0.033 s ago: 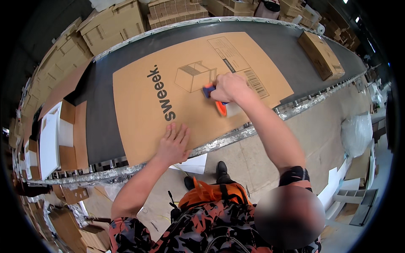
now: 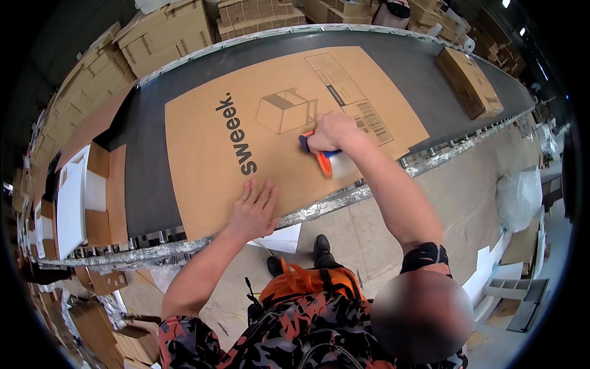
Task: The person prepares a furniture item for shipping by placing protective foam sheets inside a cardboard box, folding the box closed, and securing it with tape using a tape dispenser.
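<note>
A large flat brown carton point(image 2: 198, 154) lies on the dark conveyor belt, with dark print, a line drawing and a barcode label on its top. My left hand point(image 2: 253, 209) rests flat on its near left part, fingers spread. Over the carton's near right part, my right hand point(image 2: 334, 130) is wrapped round an orange and blue tape dispenser point(image 2: 326, 162). A pale roll on the dispenser is smeared by motion. My right fingers hide most of its handle.
A smaller closed carton point(image 2: 470, 83) sits farther right on the belt point(image 2: 150, 178). At the left stands an open carton with white panels point(image 2: 72, 203). Stacked cartons point(image 2: 163, 43) line the far side. A metal rail point(image 2: 319, 212) edges the near side; a plastic-wrapped bundle point(image 2: 519, 197) lies at right.
My right hand and the tape dispenser have shifted slightly toward the carton's near edge. My left hand stays in place on the cardboard.
</note>
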Demonstrator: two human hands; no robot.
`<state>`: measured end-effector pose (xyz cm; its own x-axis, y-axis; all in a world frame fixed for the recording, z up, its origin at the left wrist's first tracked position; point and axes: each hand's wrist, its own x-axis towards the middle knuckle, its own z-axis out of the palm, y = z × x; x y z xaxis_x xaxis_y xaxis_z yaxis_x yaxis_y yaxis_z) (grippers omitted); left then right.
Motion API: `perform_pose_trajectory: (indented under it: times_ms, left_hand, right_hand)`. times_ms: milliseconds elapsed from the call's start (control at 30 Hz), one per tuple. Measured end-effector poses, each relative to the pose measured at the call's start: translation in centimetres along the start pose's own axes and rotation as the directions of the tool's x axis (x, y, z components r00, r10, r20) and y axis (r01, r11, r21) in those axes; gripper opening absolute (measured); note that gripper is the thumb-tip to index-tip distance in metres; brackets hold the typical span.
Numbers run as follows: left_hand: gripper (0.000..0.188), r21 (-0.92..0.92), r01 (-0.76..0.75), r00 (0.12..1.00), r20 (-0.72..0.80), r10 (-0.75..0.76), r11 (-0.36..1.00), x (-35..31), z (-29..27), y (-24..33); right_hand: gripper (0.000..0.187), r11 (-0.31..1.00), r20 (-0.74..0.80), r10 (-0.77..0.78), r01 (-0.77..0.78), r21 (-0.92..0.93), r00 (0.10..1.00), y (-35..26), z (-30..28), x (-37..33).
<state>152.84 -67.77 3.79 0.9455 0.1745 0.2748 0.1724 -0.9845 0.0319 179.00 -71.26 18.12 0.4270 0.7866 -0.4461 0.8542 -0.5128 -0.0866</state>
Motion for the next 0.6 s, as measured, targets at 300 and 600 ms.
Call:
perform_pose_trajectory:
  times_ms: [300,600]
  left_hand:
    - [0.071,0.0,0.04,0.998,-0.038,-0.04,0.999,-1.0,0.7,0.7]
    - [0.071,-0.106,0.207,0.978,-0.004,-0.208,0.973,-2.9,-1.7,0.3]
  right_hand:
    - [0.039,0.996,-0.142,-0.053,0.041,-0.083,0.988,3.7,16.6,-9.7]
    - [0.034,0.995,0.045,-0.068,0.071,-0.072,0.997,-0.6,19.4,-9.7]
